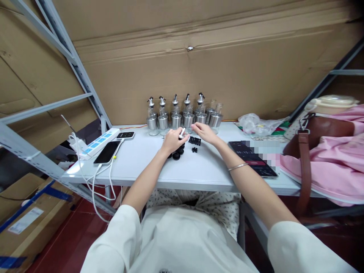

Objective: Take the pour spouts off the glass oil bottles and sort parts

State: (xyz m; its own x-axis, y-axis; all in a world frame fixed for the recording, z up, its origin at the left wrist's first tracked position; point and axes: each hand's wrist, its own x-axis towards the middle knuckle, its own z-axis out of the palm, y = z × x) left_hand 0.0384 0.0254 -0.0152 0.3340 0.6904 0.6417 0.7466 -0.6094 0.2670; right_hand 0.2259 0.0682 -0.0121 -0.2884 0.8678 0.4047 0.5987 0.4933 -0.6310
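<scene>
Near the table's middle, my left hand point(173, 140) is closed around a small silver pourer spout point(182, 132), which tilts up between thumb and fingers. Just to its right is my right hand point(204, 132), its thumb and fingertips drawn together; whether a small part sits between them is hidden. Below my left hand lie black round caps point(176, 154), partly covered by it. Between the hands, small black parts point(195, 141) form a row, with a few more black pieces point(194, 150) in front. Behind stand glass bottles with steel sleeves point(176, 121), the rear ones topped with pourer spouts point(187, 99).
On the left are a power strip point(99, 142), a black phone point(106, 152), a smaller device point(125, 135) and white cables. To the right lie a tablet-like timer screen point(253, 159), a plastic bag point(258, 124), a brown bag point(318, 140) and pink cloth point(321, 174). Cardboard point(182, 76) closes the back.
</scene>
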